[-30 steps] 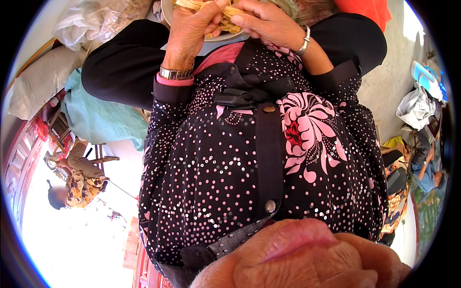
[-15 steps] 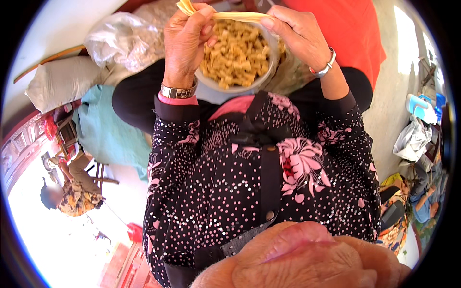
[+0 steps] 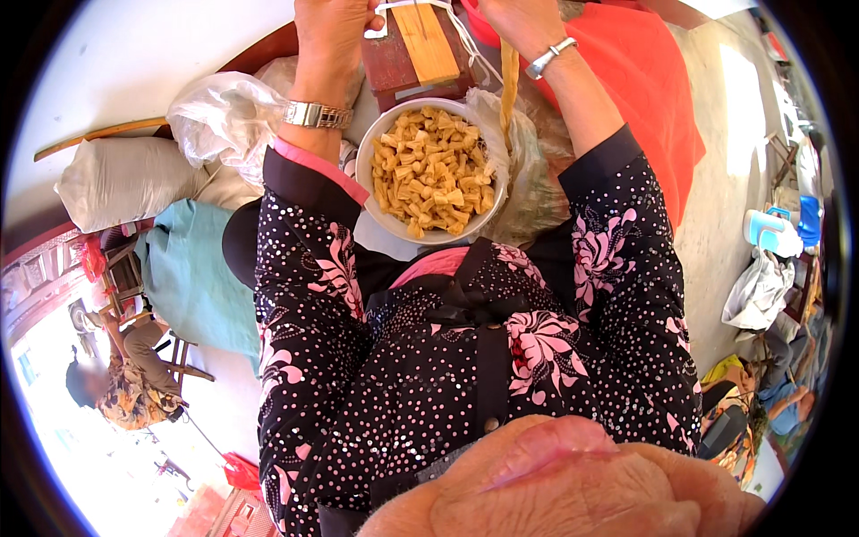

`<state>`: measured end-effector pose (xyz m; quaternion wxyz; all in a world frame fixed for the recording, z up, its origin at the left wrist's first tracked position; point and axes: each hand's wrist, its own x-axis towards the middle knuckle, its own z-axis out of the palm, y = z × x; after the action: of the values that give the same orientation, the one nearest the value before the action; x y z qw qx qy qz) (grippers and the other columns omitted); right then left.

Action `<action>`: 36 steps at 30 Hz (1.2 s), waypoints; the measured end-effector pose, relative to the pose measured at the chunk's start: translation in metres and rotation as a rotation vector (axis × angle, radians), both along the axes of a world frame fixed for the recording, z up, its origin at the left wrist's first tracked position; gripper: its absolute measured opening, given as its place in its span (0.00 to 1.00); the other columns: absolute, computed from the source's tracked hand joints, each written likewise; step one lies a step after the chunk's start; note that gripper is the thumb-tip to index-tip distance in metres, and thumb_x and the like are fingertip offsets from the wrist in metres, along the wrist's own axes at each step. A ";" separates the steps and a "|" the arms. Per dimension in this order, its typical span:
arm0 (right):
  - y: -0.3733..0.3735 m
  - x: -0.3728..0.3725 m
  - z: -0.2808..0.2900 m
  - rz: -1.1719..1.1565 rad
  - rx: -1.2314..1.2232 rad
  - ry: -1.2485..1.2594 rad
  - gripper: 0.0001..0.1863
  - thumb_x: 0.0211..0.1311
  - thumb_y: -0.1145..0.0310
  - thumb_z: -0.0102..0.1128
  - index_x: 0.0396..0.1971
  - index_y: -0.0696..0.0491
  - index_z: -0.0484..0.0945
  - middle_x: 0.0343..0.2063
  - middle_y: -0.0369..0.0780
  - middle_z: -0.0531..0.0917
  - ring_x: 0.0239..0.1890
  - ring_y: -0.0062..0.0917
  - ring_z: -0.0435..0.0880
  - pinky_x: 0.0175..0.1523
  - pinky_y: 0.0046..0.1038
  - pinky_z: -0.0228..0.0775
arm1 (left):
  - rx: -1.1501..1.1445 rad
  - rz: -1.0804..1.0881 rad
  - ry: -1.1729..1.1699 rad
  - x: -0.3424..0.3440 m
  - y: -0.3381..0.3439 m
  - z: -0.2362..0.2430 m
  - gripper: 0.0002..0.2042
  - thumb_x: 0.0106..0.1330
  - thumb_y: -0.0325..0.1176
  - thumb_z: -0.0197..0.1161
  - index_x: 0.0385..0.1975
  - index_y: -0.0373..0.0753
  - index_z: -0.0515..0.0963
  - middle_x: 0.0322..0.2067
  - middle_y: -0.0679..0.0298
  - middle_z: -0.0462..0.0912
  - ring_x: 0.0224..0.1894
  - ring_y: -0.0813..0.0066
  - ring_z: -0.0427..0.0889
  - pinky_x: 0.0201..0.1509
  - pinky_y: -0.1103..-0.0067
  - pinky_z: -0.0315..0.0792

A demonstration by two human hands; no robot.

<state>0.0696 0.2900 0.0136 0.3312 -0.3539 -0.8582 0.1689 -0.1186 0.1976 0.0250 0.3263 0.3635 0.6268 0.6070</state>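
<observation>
My left hand (image 3: 333, 34) is at the top edge, partly cut off, its visible fingers curled by a small white piece (image 3: 376, 25). What they grip, if anything, is out of sight. Across from it, my right hand (image 3: 521, 25) is also cropped at the top; a long yellowish strip (image 3: 509, 85) hangs down from under it, apparently held in the closed fingers. Between my forearms sits a white bowl (image 3: 362, 174) filled with short tan, bundled-looking pieces (image 3: 434, 170). Just beyond it stands a dark red wooden stand (image 3: 380, 67) bearing a yellow wooden board (image 3: 424, 45).
White cord (image 3: 470, 43) runs beside the board. Clear plastic bags lie at the left (image 3: 228, 107) and right of the bowl (image 3: 528, 179). Red cloth (image 3: 635, 107) spreads at the right, teal cloth (image 3: 201, 277) at the left. Another person (image 3: 139, 385) sits at the far left.
Both hands have moved away from me, from above the bowl to the top edge. The strip stretched between them now hangs by my right hand. The stand and board have come into view.
</observation>
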 end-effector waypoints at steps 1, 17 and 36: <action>0.000 -0.003 -0.008 -0.005 0.005 -0.038 0.20 0.74 0.55 0.51 0.26 0.56 0.76 0.23 0.50 0.80 0.29 0.49 0.81 0.36 0.48 0.71 | 0.039 0.002 0.006 -0.005 0.002 -0.002 0.08 0.73 0.34 0.63 0.39 0.35 0.81 0.25 0.69 0.78 0.22 0.85 0.74 0.23 0.86 0.71; -0.072 0.053 0.020 0.377 -0.728 0.556 0.19 0.78 0.52 0.53 0.35 0.53 0.77 0.17 0.26 0.68 0.17 0.09 0.64 0.23 0.15 0.59 | -0.467 -0.553 0.056 0.051 -0.141 -0.014 0.20 0.69 0.45 0.70 0.48 0.33 0.81 0.23 0.68 0.84 0.20 0.87 0.77 0.23 0.88 0.69; -0.275 0.069 -0.007 0.796 -0.516 0.273 0.17 0.73 0.52 0.56 0.39 0.52 0.80 0.25 0.44 0.81 0.31 0.41 0.83 0.38 0.41 0.69 | -0.563 -0.744 -1.625 0.103 -0.182 -0.096 0.20 0.81 0.44 0.52 0.55 0.31 0.73 0.32 0.65 0.82 0.25 0.83 0.71 0.32 0.84 0.76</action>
<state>0.1387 0.0154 0.0071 0.2517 -0.0436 -0.8058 0.5342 -0.0157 0.0158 -0.0707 0.9135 -0.0872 0.1741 0.3572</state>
